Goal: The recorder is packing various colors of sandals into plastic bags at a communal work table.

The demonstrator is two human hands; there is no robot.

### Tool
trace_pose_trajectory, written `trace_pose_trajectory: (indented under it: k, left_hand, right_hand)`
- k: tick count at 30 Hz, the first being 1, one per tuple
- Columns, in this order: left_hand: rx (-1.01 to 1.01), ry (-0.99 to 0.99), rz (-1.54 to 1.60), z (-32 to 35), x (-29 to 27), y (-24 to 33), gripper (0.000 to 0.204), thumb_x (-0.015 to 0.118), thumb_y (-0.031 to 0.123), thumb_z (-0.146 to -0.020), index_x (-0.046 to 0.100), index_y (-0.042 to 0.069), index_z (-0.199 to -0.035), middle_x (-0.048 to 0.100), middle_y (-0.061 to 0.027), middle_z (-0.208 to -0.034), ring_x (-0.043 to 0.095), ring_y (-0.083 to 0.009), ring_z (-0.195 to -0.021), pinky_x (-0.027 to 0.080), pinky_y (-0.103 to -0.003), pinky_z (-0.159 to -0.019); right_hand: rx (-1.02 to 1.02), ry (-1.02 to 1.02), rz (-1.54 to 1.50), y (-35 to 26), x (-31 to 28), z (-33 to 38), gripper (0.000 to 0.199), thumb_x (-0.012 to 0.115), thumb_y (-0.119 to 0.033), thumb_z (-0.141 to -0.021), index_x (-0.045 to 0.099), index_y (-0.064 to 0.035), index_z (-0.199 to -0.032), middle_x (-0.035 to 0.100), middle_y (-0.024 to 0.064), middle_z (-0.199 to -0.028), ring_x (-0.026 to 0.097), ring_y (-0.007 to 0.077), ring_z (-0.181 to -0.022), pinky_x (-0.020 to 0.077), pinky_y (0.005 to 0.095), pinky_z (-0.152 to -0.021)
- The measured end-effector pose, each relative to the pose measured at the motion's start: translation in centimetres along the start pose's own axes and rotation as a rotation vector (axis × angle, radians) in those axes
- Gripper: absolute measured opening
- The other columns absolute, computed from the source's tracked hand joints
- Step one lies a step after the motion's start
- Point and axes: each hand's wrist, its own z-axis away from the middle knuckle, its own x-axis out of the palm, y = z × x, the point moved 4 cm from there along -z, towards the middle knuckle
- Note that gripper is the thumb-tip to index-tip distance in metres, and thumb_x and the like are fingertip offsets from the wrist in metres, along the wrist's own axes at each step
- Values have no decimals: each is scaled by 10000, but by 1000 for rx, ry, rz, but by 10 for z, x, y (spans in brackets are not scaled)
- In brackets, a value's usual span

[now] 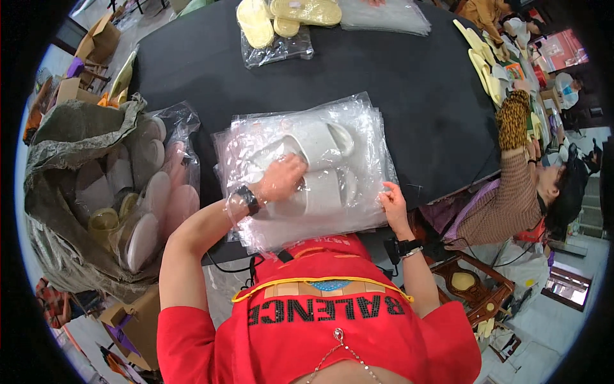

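Note:
A pair of pale grey slippers (320,192) lies side by side in a clear plastic bag (368,153), on top of a stack of similar bags. My left hand (281,179) reaches in from the bag's left side, fingers curled against the slippers between the two soles. Some plastic lies over the left wrist, which wears a black band. At the bag's right edge, the thumb and fingers of my right hand (393,201) are pinched on the plastic.
A large woven sack (64,185) at the left holds several bagged white, pink and yellow slippers. Yellow slippers (307,11) and more clear bags (387,18) lie along the far side of the black table (422,96). A person (518,173) works at the right edge, near other yellow slippers (486,73).

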Motion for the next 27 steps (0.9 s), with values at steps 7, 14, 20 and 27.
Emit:
trace_pose_trajectory:
  k: [7,14,20,27]
  left_hand:
    - [56,21,-7,3,17,1,256,569,112,-654,488,50,-888,495,-108,-887,469,-282,-882,381,-384,-791]
    - [-248,8,29,80,3,-40,252,549,56,-666,488,55,-910,502,-100,-905,479,-288,-930,403,-422,-710]
    - [-199,156,-129,72,-17,-23,208,531,35,-645,488,46,-848,479,-117,-834,501,-311,-809,401,-419,-702]
    - [-406,259,-38,116,-22,-35,149,568,75,-660,535,33,-799,544,-117,-865,506,-326,-857,417,-417,-744]
  right_hand:
    - [-23,68,159,1,-11,1,160,548,-58,-802,587,-19,-953,606,53,-804,543,107,-708,433,247,-645]
    - [-46,150,722,-35,-13,2,178,537,-57,-775,607,-66,-939,592,74,-918,556,232,-869,420,341,-763]
    - [-825,-138,875,-107,67,-35,400,540,-238,-807,511,-93,-1179,435,120,-1265,355,307,-1211,272,461,-983]
    - [-593,-378,1073,-63,109,-96,809,527,-600,-739,281,-156,-1369,163,179,-1434,117,313,-1338,39,584,-1026]
